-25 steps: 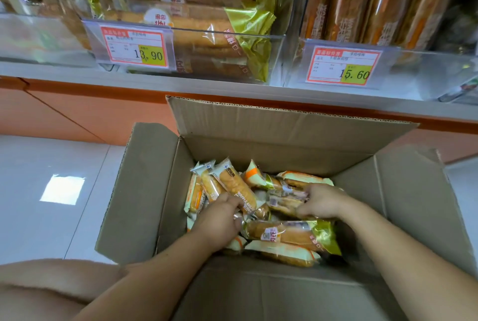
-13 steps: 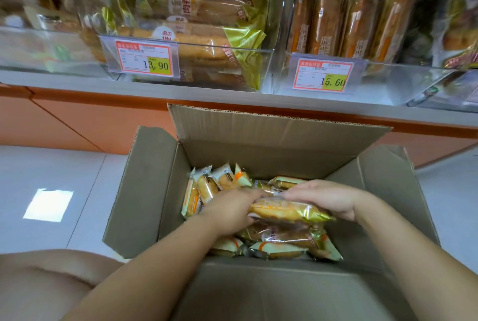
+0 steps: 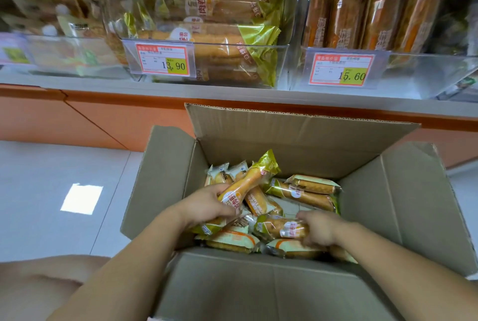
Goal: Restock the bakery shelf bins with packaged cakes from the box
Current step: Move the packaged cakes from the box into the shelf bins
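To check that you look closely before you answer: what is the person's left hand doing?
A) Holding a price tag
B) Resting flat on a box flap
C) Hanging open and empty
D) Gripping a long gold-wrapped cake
D: the left hand grips a gold-wrapped cake whose far end tilts up and away, over the open box.

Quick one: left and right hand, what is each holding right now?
Left hand: grips a gold-wrapped cake, tilted upward.
Right hand: grips a second cake lying in the box.
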Demonstrator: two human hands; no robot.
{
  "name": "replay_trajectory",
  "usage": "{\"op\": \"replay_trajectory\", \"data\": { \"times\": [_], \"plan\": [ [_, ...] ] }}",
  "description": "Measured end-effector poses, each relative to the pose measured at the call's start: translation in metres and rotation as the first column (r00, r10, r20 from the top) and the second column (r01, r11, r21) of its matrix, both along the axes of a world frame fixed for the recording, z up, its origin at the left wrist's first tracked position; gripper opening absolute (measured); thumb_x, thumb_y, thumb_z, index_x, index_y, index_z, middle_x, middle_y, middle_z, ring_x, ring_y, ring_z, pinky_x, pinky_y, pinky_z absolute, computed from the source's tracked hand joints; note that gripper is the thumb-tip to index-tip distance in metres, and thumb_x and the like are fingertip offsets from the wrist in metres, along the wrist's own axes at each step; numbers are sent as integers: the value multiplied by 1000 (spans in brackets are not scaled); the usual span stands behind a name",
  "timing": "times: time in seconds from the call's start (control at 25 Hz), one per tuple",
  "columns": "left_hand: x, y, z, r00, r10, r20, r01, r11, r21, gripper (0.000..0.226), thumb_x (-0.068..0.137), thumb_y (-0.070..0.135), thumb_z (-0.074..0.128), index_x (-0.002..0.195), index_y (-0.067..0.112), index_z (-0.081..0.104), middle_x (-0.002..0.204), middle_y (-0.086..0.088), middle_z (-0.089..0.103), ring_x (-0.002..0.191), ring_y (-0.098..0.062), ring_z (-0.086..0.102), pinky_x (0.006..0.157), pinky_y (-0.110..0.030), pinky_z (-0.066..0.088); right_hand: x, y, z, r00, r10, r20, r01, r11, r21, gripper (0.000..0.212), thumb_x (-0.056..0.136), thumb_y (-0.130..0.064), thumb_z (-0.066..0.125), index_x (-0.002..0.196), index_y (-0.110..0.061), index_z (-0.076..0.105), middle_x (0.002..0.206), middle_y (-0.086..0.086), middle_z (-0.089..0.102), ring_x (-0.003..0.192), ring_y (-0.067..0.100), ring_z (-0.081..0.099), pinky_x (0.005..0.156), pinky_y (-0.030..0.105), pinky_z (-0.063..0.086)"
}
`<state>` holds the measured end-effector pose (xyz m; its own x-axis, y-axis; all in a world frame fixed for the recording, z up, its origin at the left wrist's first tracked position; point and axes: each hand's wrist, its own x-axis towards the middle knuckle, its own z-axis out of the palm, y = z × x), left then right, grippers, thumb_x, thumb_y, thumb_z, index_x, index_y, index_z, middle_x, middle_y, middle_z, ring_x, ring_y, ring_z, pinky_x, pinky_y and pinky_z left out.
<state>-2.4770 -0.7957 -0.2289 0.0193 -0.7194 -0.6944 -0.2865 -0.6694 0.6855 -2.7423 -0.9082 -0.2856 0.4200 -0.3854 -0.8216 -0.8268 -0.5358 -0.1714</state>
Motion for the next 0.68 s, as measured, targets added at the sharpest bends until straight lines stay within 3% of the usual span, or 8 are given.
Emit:
{"op": "replay_trajectory", "data": {
  "times": [0.2, 0.28, 0.36, 0.48, 0.6, 0.68],
  "plan": [
    [7, -10, 17, 988, -117, 105, 116, 993, 14, 40, 75, 19, 81, 112, 21, 66, 97, -2, 75, 81, -14, 68, 87, -34, 55, -16, -35, 57, 956, -268, 117, 249, 956, 158, 47, 69, -35, 74, 113, -29, 56, 100, -8, 62, 89, 13, 60, 70, 20, 46],
    [16, -16, 32, 957, -240, 164, 232, 970, 68, 42, 74, 23, 81, 112, 22, 65, 99, -2, 74, 84, -16, 70, 84, -32, 55, -27, -36, 81, 889, -399, 225, 344, 905, 249, 40, 63, -37, 74, 99, -28, 61, 91, -6, 69, 82, 14, 66, 74, 28, 53],
    [25, -23, 51, 925, -326, 193, 315, 945, 89, 42, 68, 27, 81, 106, 22, 66, 97, -1, 75, 87, -20, 72, 84, -36, 58, -34, -30, 102, 804, -518, 292, 410, 839, 358, 39, 66, -34, 78, 102, -27, 64, 95, 2, 73, 79, 19, 69, 77, 38, 57],
    [30, -32, 85, 900, -369, 233, 372, 928, 33, 33, 72, 27, 81, 102, 25, 67, 94, 3, 75, 86, -16, 71, 79, -31, 58, -34, -15, 131, 684, -634, 360, 450, 756, 475, 46, 69, -37, 81, 110, -26, 65, 101, 12, 72, 81, 23, 67, 70, 36, 56],
    [32, -39, 127, 866, -409, 288, 435, 900, -30, 29, 78, 29, 79, 104, 29, 66, 92, 10, 72, 83, -8, 68, 71, -19, 54, -26, -4, 160, 603, -649, 463, 468, 758, 454, 64, 58, -51, 84, 110, -20, 65, 96, 12, 72, 81, 22, 65, 71, 36, 55],
    [40, -40, 156, 862, -408, 300, 446, 892, -70, 32, 79, 29, 78, 108, 31, 65, 95, 11, 71, 87, -9, 69, 70, -18, 53, -17, -3, 182, 573, -600, 558, 441, 800, 407, 69, 58, -56, 84, 113, -19, 65, 106, 5, 72, 95, 21, 67, 86, 37, 52]
  ]
}}
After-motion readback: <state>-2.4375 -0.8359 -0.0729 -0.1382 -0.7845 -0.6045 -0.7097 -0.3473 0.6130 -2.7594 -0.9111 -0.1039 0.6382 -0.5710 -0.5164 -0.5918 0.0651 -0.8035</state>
